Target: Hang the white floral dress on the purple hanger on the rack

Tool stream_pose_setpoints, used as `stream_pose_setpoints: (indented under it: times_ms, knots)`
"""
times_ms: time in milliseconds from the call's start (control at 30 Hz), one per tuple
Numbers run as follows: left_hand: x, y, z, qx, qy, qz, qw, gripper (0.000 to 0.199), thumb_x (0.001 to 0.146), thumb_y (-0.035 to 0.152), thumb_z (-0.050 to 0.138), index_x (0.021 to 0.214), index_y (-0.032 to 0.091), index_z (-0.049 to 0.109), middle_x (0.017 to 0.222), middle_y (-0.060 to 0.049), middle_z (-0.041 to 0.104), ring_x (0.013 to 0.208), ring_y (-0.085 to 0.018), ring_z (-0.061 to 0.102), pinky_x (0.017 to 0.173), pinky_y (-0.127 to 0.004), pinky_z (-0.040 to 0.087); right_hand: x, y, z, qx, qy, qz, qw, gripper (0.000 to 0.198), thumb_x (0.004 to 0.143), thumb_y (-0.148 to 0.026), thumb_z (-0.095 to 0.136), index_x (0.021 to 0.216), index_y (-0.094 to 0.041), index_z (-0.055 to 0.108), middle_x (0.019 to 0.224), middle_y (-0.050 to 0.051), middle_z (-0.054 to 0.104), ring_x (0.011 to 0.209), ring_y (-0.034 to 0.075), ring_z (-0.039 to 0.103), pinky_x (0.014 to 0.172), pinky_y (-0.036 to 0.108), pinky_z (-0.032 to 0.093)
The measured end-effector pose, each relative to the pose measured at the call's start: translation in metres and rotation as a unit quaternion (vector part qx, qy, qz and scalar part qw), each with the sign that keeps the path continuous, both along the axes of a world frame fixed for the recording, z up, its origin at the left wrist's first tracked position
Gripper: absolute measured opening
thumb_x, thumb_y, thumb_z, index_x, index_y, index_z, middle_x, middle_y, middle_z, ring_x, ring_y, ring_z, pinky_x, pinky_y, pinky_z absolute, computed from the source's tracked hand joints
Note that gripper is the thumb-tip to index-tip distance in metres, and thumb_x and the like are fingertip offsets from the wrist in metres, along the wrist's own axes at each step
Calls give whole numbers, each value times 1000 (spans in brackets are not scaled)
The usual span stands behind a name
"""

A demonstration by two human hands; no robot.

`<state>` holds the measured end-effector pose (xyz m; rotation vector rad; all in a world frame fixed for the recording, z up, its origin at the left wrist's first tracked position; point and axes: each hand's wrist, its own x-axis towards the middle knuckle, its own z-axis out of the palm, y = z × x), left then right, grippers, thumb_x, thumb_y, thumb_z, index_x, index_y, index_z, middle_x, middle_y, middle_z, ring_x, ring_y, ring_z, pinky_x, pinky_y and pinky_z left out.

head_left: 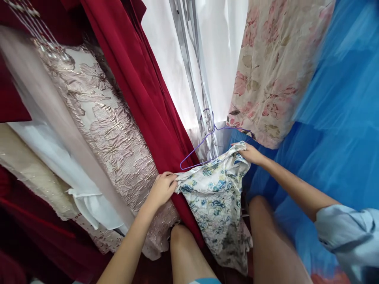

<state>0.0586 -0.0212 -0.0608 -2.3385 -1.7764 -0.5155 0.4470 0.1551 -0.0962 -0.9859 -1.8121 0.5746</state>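
We see the grip of the left hand (162,188) and of the right hand (251,154) pinching the upper corners of a white, blue-flowered cloth garment (217,201) (it hangs between the knees (179,236)), just below a thin purple triangular hanger (196,148).

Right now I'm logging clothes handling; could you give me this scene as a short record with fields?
Left hand: grips upper left corner of white-and-blue floral garment
Right hand: grips its upper right corner
Hanger: purple, at garment's top edge
Picture left: dark red fabric
Picture right: blue fabric
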Motion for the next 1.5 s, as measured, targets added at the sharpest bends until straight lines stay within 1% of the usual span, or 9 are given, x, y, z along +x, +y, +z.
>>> stream_pose_setpoints:
  times_ms: [167,533,700,833,967,1100,1233,1300,1500]
  knots:
    - [-4,4,14,51,17,-1,999,31,92,24,40,97,20,71,111,-10,69,114,-29,58,99,-44,42,0,-15,-14,1,-35,-9,999,16,77,-22,52,80,-15,66,86,6,71,82,22,63,73,29,47]
    - [3,-7,54,153,5,-25,988,26,92,20,39,88,20,64,112,-7,68,120,-27,50,105,-41,41,4,-53,-4,-15,-79,14,997,18,75,-24,52,66,-15,65,65,1,66,65,19,59,58,24,39]
    - [38,10,69,147,-40,-59,987,24,93,21,40,95,18,64,116,-8,66,119,-26,53,103,-38,42,-6,-78,-3,-30,-81,31,996,23,73,-16,48,77,-16,70,69,0,69,66,17,59,59,23,39]
    - [80,29,81,116,-64,-82,988,21,93,19,40,96,20,61,100,-6,67,94,-23,63,86,-35,49,-11,-100,0,-42,-66,46,996,25,74,-13,47,80,-18,71,72,0,70,68,17,62,60,23,40]
    - [99,39,82,169,-100,-53,979,28,82,12,52,107,22,60,111,-6,62,94,-22,63,80,-32,49,-1,-113,6,25,-67,56,996,27,75,-11,49,87,-19,73,84,3,69,80,19,64,73,27,46]
    - [93,38,72,249,-145,-36,957,31,76,10,57,105,19,63,109,-7,60,93,-21,61,81,-30,49,23,-115,11,127,-45,-12,991,37,78,-11,49,105,-21,73,100,7,63,97,23,62,88,34,48]
    - [85,36,64,236,-156,-67,957,23,80,11,56,98,19,67,94,-3,65,89,-19,62,82,-28,48,51,-102,14,203,59,-196,958,51,82,-19,50,133,-19,57,127,13,56,124,29,49,106,46,39]
    - [84,36,62,223,-165,-70,958,22,81,13,56,98,19,68,93,-3,68,88,-19,64,83,-28,49,64,-88,17,163,100,-222,956,46,84,-23,49,129,-17,59,124,12,60,121,30,51,105,48,39]
    - [67,36,57,174,-234,-31,956,18,87,28,58,95,19,71,92,-2,72,86,-19,66,83,-27,48,76,-61,33,-1,213,-92,973,26,83,-33,47,83,-18,68,74,4,69,85,26,66,82,39,54]
